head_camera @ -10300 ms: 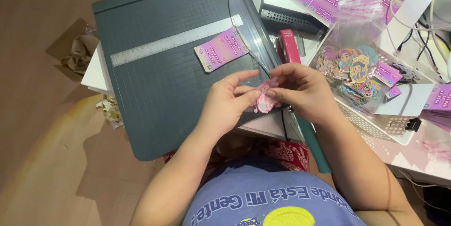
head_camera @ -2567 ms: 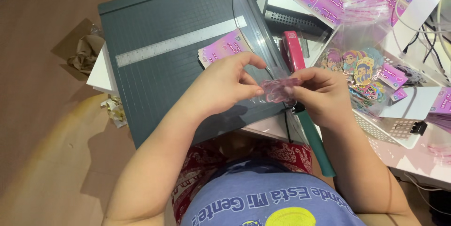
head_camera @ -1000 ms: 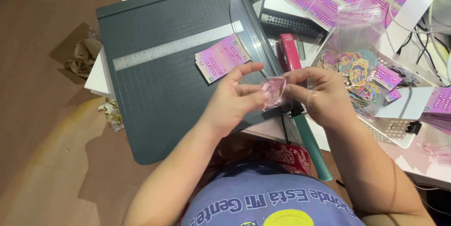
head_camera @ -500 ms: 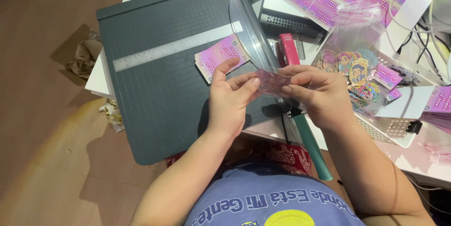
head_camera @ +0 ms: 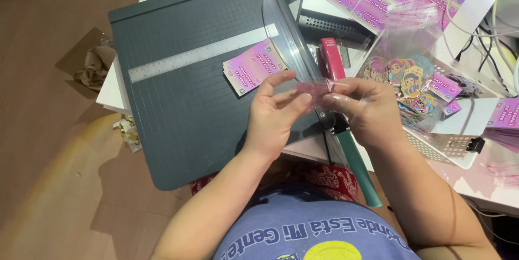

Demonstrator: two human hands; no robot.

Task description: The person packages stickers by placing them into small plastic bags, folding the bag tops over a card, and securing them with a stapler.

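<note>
Both hands held one small pink packet (head_camera: pixel 315 88) between them, above the right edge of the grey paper cutter (head_camera: pixel 184 76). The left hand (head_camera: pixel 275 111) pinched its left end with narrow fingers, and the right hand (head_camera: pixel 365 108) gripped the other end, near a red stapler (head_camera: pixel 331 58).

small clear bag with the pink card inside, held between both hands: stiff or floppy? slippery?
Likely light: the clear bag is held by fingertips alone, left hand and right hand. Probably floppy film stiffened somewhat by its pink insert. The glossy plastic looks slippery, so a pinch grip at both ends seems sensible.
</note>
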